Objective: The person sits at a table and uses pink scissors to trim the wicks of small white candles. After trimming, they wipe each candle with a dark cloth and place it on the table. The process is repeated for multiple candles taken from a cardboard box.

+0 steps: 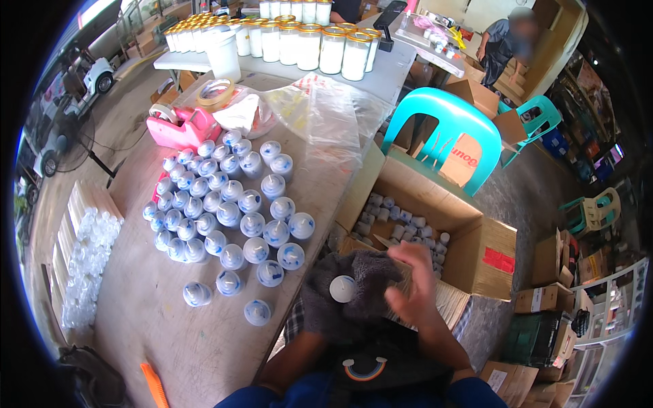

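Observation:
A dark grey cloth covers my left hand, so its fingers are hidden; the cloth is bunched around a small white candle seen from its top. My right hand is just right of the cloth, thumb and fingers apart, with nothing visible between them. On the table to the left stand several small candles in clear cups, with white wicks and blue marks. One candle stands nearest to the cloth. Behind my right hand, an open cardboard box holds several small white candles lying loosely.
A pink tape dispenser, a tape roll and clear plastic bags lie farther back. Gold-rimmed glass jars stand beyond. An orange-handled tool is at the near edge. A turquoise chair is behind the box; a person bends beyond.

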Demonstrator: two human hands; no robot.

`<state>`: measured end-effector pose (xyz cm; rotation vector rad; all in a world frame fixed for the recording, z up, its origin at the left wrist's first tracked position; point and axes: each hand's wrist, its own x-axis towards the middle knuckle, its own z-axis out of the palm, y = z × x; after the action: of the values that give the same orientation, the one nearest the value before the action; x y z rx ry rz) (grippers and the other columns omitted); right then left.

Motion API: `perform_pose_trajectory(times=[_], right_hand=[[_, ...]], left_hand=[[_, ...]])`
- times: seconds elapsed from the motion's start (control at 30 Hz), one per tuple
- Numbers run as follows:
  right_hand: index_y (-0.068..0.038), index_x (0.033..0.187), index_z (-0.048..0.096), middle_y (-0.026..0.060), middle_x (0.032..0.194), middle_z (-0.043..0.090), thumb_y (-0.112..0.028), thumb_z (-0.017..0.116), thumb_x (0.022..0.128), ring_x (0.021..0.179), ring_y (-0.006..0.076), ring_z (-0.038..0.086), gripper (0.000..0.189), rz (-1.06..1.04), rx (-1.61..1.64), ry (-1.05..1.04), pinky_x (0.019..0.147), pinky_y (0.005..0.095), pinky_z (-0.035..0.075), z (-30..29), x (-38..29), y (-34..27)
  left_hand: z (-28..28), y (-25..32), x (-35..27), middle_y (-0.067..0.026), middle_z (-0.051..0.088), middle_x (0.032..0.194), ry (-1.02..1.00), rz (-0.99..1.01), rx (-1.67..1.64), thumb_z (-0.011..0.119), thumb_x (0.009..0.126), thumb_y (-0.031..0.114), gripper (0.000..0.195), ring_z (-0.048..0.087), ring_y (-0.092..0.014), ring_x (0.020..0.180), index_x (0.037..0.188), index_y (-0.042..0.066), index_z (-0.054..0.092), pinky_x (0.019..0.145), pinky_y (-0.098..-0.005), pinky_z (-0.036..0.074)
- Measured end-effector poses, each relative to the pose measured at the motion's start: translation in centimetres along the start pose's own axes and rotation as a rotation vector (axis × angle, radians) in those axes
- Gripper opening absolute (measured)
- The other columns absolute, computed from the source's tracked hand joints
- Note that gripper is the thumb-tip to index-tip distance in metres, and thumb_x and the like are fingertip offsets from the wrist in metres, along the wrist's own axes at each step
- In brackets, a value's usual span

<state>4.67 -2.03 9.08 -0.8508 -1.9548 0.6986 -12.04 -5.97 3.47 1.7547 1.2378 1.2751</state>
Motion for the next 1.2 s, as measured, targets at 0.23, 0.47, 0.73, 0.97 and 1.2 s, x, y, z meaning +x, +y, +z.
perform_pose_trajectory(times=[0.23, 0.47, 0.73, 0.97, 1.2], right_hand=[[-0.011, 0.116, 0.062, 0.0073, 0.107, 0.059, -0.034, 0.078, 0.076, 0.104, 0.0273, 0.054, 0.048, -0.109, -0.316, -0.332, 0.1, 0.0494, 0.037, 0.7, 2.2, -0.6], [-0.004, 0.127, 0.052, 0.0154, 0.118, 0.056, -0.007, 0.071, 0.08, 0.102, 0.0352, 0.056, 0.051, -0.092, -0.22, -0.091, 0.088, 0.0414, 0.047, 6.0, 12.1, 3.5], [-0.016, 0.125, 0.056, 0.009, 0.122, 0.054, -0.009, 0.067, 0.075, 0.114, 0.0281, 0.05, 0.051, -0.243, -0.477, -0.359, 0.101, 0.0472, 0.031, 6.0, 8.9, 1.4], [-0.017, 0.109, 0.06, -0.0009, 0.103, 0.065, -0.024, 0.078, 0.076, 0.104, 0.0213, 0.058, 0.039, -0.073, -0.272, -0.232, 0.102, 0.0482, 0.028, 4.2, 6.6, 0.9], [-0.011, 0.109, 0.061, 0.0102, 0.124, 0.063, -0.033, 0.072, 0.084, 0.116, 0.0223, 0.057, 0.035, 0.144, -0.067, -0.24, 0.105, 0.0413, 0.032, 0.1, -1.2, 3.3]], left_hand=[[1.7, -2.7, -1.6, -0.0139, 0.062, 0.095, 0.137, -0.03, -0.154, 0.073, 0.068, 0.024, 0.043, 0.062, -0.029, 0.085, 0.105, 0.004, 0.061, 0.069, -0.036, 0.049], [5.1, -4.5, -1.8, -0.0095, 0.059, 0.113, -0.021, -0.333, -0.669, 0.053, 0.088, 0.027, 0.032, 0.059, -0.021, 0.099, 0.113, 0.007, 0.057, 0.083, -0.0329, 0.049], [3.3, -3.5, -2.2, -0.0085, 0.054, 0.129, -0.103, -0.164, -0.19, 0.05, 0.092, 0.031, 0.05, 0.05, -0.023, 0.121, 0.135, 0.006, 0.046, 0.103, -0.0358, 0.04], [5.8, -6.2, -4.5, -0.008, 0.06, 0.118, -0.097, -0.244, -0.524, 0.056, 0.089, 0.028, 0.05, 0.056, -0.023, 0.111, 0.133, 0.004, 0.049, 0.099, -0.0352, 0.044], [0.9, 0.2, -0.6, -0.0076, 0.065, 0.107, -0.206, -0.194, -0.072, 0.059, 0.088, 0.023, 0.048, 0.062, -0.024, 0.101, 0.13, 0.002, 0.052, 0.094, -0.0346, 0.048]])
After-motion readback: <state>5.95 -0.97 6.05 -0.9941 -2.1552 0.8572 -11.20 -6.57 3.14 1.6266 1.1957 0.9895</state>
